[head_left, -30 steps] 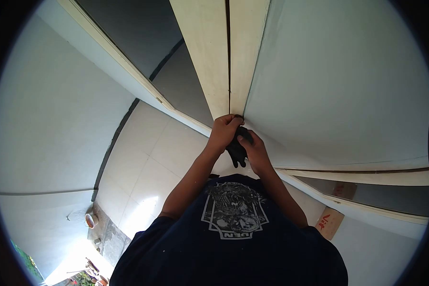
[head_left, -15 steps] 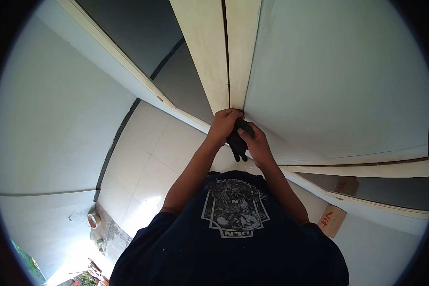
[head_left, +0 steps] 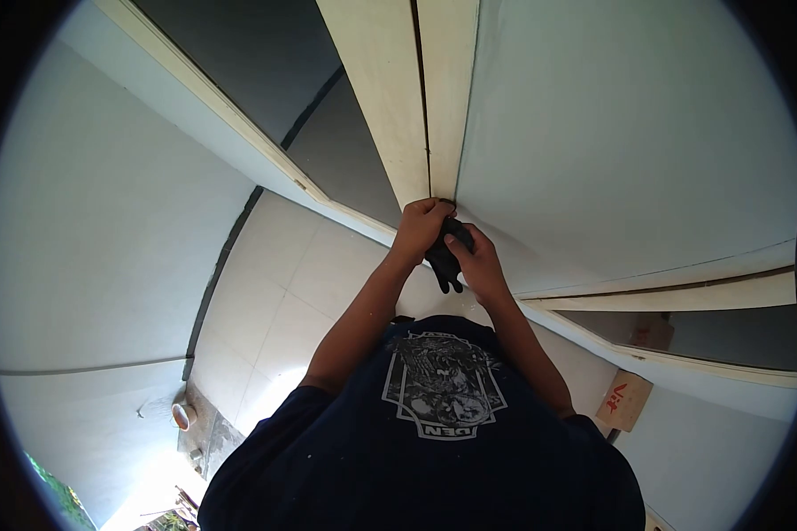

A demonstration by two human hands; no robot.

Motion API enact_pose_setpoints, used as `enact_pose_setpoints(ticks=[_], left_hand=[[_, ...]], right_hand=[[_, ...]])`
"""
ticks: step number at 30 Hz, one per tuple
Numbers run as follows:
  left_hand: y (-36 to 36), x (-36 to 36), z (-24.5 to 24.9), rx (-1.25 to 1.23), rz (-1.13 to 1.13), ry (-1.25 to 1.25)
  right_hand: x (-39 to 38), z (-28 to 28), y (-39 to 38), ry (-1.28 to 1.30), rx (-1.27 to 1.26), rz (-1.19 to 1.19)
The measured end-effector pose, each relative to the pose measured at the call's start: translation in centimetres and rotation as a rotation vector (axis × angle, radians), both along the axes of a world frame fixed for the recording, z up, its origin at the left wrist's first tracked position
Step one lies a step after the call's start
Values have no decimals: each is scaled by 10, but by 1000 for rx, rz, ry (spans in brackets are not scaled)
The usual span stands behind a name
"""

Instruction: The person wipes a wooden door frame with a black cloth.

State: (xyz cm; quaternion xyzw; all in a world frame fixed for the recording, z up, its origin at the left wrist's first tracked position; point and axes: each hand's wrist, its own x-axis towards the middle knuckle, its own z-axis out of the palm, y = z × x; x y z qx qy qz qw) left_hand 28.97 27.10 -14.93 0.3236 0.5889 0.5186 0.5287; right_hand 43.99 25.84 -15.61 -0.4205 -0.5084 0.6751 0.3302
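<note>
Both of my hands meet in front of my chest, close to the foot of a cream wooden door frame. Between them is a black glove [head_left: 444, 270], two finger-like ends hanging down. My left hand [head_left: 421, 228] is closed on its upper part, with the fingertips bent over near a dark loop-like edge. From the other side my right hand [head_left: 478, 258] pinches the same glove, thumb on top. Part of the glove is hidden behind my fingers.
Cream door frame posts [head_left: 390, 97] rise just ahead, beside a grey-white wall [head_left: 611, 133]. Pale floor tiles [head_left: 283, 265] lie to the left. A cardboard box [head_left: 625, 401] with red lettering stands at the right, and a small round pot [head_left: 183, 416] at the lower left.
The view has shifted slightly. Both hands keep their hold on the black glove, and its hanging ends sit a little higher in the picture.
</note>
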Motion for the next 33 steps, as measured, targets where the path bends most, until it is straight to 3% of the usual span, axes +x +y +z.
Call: enact_pose_setpoints(ticks=[6, 11, 13, 16, 18, 23, 26, 31, 33], left_hand=[[1, 0, -43, -109, 4, 61], [-2, 2, 4, 15, 25, 61], [2, 0, -9, -10, 18, 39], [3, -5, -59, -66, 4, 32], [1, -4, -66, -89, -5, 48], [-5, -2, 17, 39, 41, 85], [-7, -2, 20, 42, 32, 90], [1, -6, -63, -71, 27, 161], [4, -8, -71, -137, -3, 201]], right_hand=[[-7, -62, -4, -28, 8, -95], [-5, -6, -8, 20, 84, -88], [-5, -9, -5, 47, 141, -102], [-7, -53, -4, -25, 24, -77], [-9, -76, -5, -52, -43, -93], [-2, 8, -12, -22, 32, -33], [-3, 9, -13, 10, 42, -14], [-11, -56, -13, -10, -96, -93], [-11, -70, -8, -3, -107, -87]])
